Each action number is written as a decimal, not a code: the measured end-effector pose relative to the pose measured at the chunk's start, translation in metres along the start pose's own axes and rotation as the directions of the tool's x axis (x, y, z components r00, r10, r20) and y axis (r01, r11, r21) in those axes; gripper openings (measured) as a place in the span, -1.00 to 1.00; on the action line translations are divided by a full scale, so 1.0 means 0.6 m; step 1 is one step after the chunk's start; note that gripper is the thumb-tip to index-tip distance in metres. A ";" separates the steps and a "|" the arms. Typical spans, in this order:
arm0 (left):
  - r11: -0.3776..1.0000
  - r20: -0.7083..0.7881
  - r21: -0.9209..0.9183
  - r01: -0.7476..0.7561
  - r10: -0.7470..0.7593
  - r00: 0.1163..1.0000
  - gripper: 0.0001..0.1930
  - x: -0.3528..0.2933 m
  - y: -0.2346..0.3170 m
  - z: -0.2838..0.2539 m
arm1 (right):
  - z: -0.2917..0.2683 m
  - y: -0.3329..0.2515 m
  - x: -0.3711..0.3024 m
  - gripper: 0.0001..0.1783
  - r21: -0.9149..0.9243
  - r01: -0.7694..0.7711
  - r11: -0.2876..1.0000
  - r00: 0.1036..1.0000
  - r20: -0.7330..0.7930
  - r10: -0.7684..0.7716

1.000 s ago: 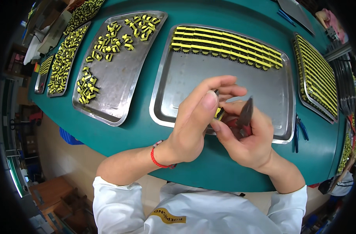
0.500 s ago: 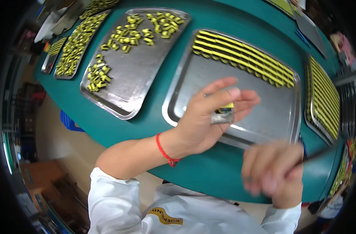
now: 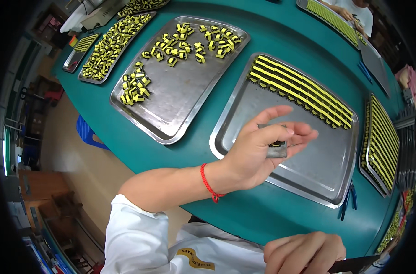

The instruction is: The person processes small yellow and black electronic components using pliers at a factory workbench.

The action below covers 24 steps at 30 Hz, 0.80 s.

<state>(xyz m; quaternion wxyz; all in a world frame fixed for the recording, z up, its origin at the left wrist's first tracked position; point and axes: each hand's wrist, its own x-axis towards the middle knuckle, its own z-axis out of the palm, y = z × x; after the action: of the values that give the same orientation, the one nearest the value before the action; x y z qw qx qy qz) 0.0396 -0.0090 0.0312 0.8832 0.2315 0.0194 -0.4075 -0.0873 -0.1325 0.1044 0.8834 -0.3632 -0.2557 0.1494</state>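
Observation:
My left hand (image 3: 251,153) is raised over the near edge of a metal tray (image 3: 315,182). Its thumb and fingers pinch a small grey metal block (image 3: 277,152); a dark bit shows under the thumb, too small to make out. Neat rows of yellow-and-black parts (image 3: 304,89) fill the far side of that tray. Down at the lower edge, my right hand (image 3: 304,253) is closed round a dark, flat, strip-like tool (image 3: 356,264), whose far end leaves the picture.
Loose yellow-and-black parts lie in a left tray (image 3: 167,89) and in a fuller one (image 3: 112,50) beyond. Stacked trays (image 3: 380,146) of rowed parts stand at right. Blue-handled pliers (image 3: 348,201) and blue tweezers (image 3: 365,72) lie nearby. A co-worker's hand (image 3: 347,13) is at the far right.
My right hand has dropped toward the lower edge with the dark tool. In my left hand, the yellow on the block no longer shows. The view has shifted.

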 end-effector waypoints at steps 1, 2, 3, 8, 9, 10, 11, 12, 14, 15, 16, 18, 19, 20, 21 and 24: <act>1.000 -0.003 0.000 0.002 -0.002 1.000 -0.51 -0.002 0.001 -0.001 | 0.003 -0.003 0.003 -0.69 0.001 0.001 1.000 1.000 0.010 -0.001; 1.000 -0.006 -0.002 0.008 -0.008 1.000 -0.51 -0.003 0.000 -0.002 | 0.005 -0.008 0.004 -0.69 -0.036 -0.028 0.999 1.000 -0.004 0.028; 1.000 -0.007 0.000 0.001 -0.001 1.000 -0.51 -0.004 0.001 -0.001 | 0.006 -0.011 0.004 -0.68 -0.072 -0.058 0.996 0.998 -0.018 0.057; 1.000 0.022 0.015 0.017 -0.017 1.000 -0.51 -0.002 -0.006 0.002 | -0.013 -0.019 0.004 -0.70 -0.122 -0.007 0.992 0.991 0.133 0.024; 1.000 0.027 0.015 0.027 -0.028 0.999 -0.51 -0.002 -0.006 0.004 | -0.022 -0.022 0.004 -0.70 -0.132 0.034 0.991 0.979 0.204 -0.006; 0.998 0.008 0.054 0.024 -0.025 1.000 -0.52 -0.002 -0.008 0.008 | -0.042 -0.032 0.007 -0.75 -0.238 0.026 0.971 0.973 0.230 0.030; 0.995 -0.007 0.093 0.025 -0.025 1.000 -0.53 -0.002 -0.011 0.012 | -0.060 -0.036 0.006 -0.76 -0.344 0.020 0.939 0.966 0.247 0.070; 0.996 -0.021 0.089 0.030 -0.029 0.999 -0.53 -0.004 -0.011 0.004 | -0.056 -0.001 -0.010 -0.96 -0.547 0.145 0.824 0.975 -0.064 -0.215; 0.998 -0.059 0.031 0.062 -0.060 0.996 -0.49 -0.010 -0.008 -0.004 | -0.083 0.001 0.002 -0.77 -0.983 -0.138 0.123 0.936 -0.170 -0.308; 0.996 -0.050 0.023 0.085 -0.084 0.995 -0.49 -0.012 -0.010 -0.004 | -0.089 0.010 0.016 -0.66 -0.982 -0.191 -0.013 0.910 -0.172 -0.377; 0.994 -0.008 0.027 0.109 -0.109 0.994 -0.51 -0.015 -0.011 -0.005 | -0.108 0.018 0.013 -0.62 -0.981 -0.190 -0.048 0.912 -0.158 -0.378; 0.988 0.065 0.039 0.153 -0.155 0.986 -0.51 -0.017 -0.010 -0.006 | -0.120 0.025 0.013 -0.62 -0.973 -0.199 -0.115 0.921 -0.145 -0.363; 0.985 0.069 0.031 0.171 -0.173 0.983 -0.51 -0.014 -0.014 -0.002 | -0.122 0.025 0.012 -0.61 -0.968 -0.180 -0.173 0.933 -0.113 -0.340; 0.984 0.016 0.068 0.166 -0.168 0.986 -0.43 -0.013 -0.017 0.001 | -0.122 0.023 0.011 -0.59 -0.963 -0.178 -0.202 0.943 -0.108 -0.315; 0.981 -0.037 0.106 0.163 -0.160 0.986 -0.36 -0.013 -0.018 0.004 | -0.124 0.024 0.010 -0.59 -0.962 -0.185 -0.200 0.943 -0.117 -0.311; 0.978 -0.066 0.141 0.155 -0.147 0.987 -0.39 -0.013 -0.021 0.003 | -0.126 0.031 0.008 -0.59 -0.964 -0.183 -0.193 0.938 -0.112 -0.328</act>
<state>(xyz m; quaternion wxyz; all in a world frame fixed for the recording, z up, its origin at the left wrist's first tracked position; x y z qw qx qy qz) 0.0250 -0.0112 0.0295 0.8297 0.3042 0.0315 -0.4670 -0.0421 -0.1604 0.0470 0.3132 -0.9126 -0.1469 -0.2180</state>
